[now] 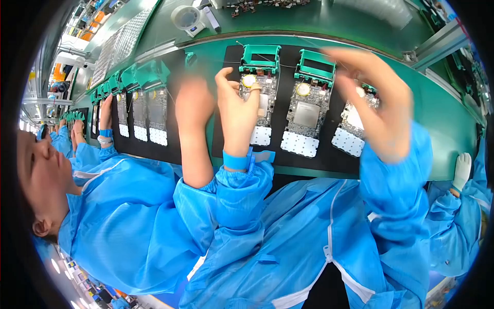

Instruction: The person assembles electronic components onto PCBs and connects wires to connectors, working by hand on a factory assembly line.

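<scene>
My left hand [237, 105], with a blue strap at its wrist, is over the left edge of a circuit board [263, 105]. Its fingers and thumb are apart around a round yellow coin cell [249, 81]. A green plastic frame [260, 56] sits at that board's far end. Motion blurs my right hand [388, 98], curved above another board [347, 139] at the right; whether its fingertips hold anything is unclear. Between my hands lies a third board [307, 114], with a coin cell and its own green frame [316, 65]. Thin wires run near the frames.
A co-worker at the left has one blurred hand [194, 100] close beside my left hand. More boards [140, 116] with green frames lie before them on black mats. A gloved hand [462, 170] shows at far right. A tape roll [186, 18] stands behind the green bench edge.
</scene>
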Tool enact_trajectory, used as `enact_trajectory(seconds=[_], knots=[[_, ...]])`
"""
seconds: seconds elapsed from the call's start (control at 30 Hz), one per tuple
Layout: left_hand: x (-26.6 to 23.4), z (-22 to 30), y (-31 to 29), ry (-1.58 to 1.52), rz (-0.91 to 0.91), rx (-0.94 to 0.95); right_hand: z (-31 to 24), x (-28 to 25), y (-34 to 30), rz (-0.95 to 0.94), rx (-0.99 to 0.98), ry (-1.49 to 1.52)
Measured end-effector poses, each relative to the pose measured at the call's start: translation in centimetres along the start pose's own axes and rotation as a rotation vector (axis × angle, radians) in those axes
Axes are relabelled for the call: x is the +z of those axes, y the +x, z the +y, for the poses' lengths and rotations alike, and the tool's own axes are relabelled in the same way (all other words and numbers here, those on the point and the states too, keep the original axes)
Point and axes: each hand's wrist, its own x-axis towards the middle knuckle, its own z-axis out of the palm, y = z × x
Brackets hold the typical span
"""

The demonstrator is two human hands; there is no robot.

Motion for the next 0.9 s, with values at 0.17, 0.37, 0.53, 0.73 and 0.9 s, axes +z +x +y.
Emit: enact_trajectory(seconds=[0.17, 0.37, 0.53, 0.73, 0.9], knots=[[0.5, -1.5, -1.2, 0.539, 0.334, 0.462, 4.9, -4.0, -12.4, 0.270, 0.496, -0.297], [2.3, -1.6, 0.8, 0.810, 0.370, 0.394, 6.1, -0.8, -15.3, 0.268, 0.448, -0.483], [1.6, -0.7, -0.3, 0.791, 0.325, 0.324, 6.8, -2.1, -16.3, 0.407, 0.524, -0.241], [8.3, 3.1, -6.3, 0.611, 0.058, 0.502, 9.1, -9.3, -21.2, 0.478, 0.620, -0.475], [15.7, 4.3, -10.5, 0.373, -0.204, 0.557, 15.4, -18.4, -25.9, 0.636, 0.688, -0.390]])
